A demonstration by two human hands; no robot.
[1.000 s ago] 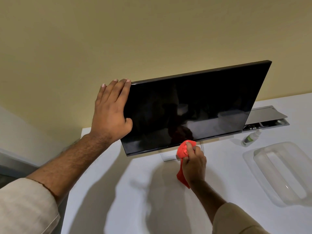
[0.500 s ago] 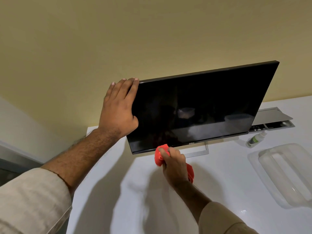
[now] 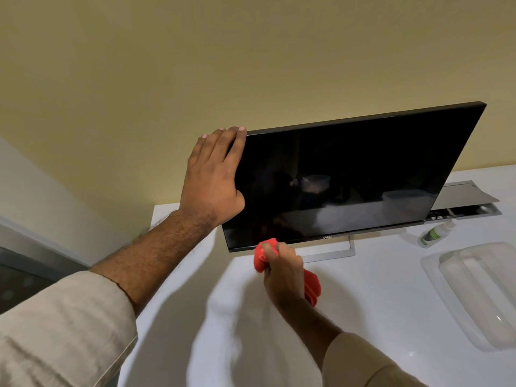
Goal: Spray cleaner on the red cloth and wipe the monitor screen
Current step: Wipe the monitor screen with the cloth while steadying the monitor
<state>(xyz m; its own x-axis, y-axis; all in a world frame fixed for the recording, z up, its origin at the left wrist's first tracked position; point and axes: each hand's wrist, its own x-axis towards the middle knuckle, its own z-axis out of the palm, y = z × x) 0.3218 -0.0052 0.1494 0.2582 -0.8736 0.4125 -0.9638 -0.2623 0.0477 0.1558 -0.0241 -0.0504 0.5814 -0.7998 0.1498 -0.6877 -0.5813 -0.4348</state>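
Right of the monitor [image 3: 349, 174] lie a spray bottle [image 3: 435, 233] and clear tray [image 3: 480, 291].

This looks like an office or a desk-work room. A flat computer monitor [image 3: 349, 180] stands on a thin metal stand [image 3: 332, 251] on a smooth white tabletop [image 3: 363, 317], and behind its right end a metal cable hatch [image 3: 463, 201] set into the tabletop has its lid propped open. A plain yellowish wall [image 3: 195, 65] rises just behind, and a small bottle of cleaner [image 3: 435, 233] and a clear plastic tray [image 3: 480, 294] lie on the tabletop to the right.
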